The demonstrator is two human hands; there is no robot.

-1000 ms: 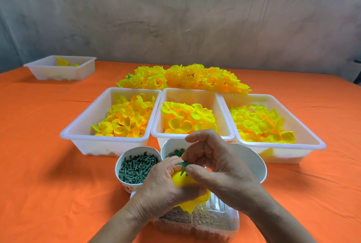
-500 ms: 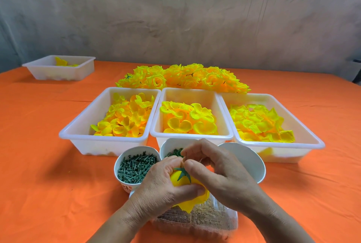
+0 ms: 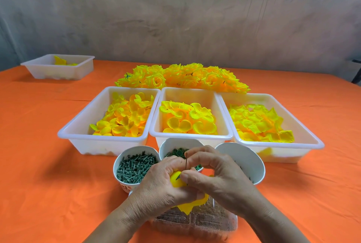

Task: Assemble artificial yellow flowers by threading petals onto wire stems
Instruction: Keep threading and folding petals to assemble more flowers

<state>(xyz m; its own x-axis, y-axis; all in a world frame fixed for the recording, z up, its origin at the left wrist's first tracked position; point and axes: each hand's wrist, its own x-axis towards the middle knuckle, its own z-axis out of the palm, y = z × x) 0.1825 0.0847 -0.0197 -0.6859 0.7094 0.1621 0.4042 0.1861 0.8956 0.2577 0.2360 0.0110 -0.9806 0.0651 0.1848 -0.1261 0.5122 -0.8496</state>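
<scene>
1. Threading in progress: gripping flower (image 3: 176, 183) in left hand (image 3: 162, 188), fingers curled round it, just above clear box (image 3: 205, 221).
2. Pinching wire (image 3: 186, 159) with right hand (image 3: 218, 180), its tip sticking up from flower.
3. Next, probably: pushing petals snug down wire, holding flower steady.

Orange-clothed table (image 3: 48, 184) under four white trays (image 3: 101, 138), three cups (image 3: 125, 186), flower pile (image 3: 181, 76), clear box (image 3: 205, 223)

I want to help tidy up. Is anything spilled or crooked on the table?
Nothing looks spilled. The white cup on the right seems tipped toward the person, unlike the upright cup of green pegs.
</scene>
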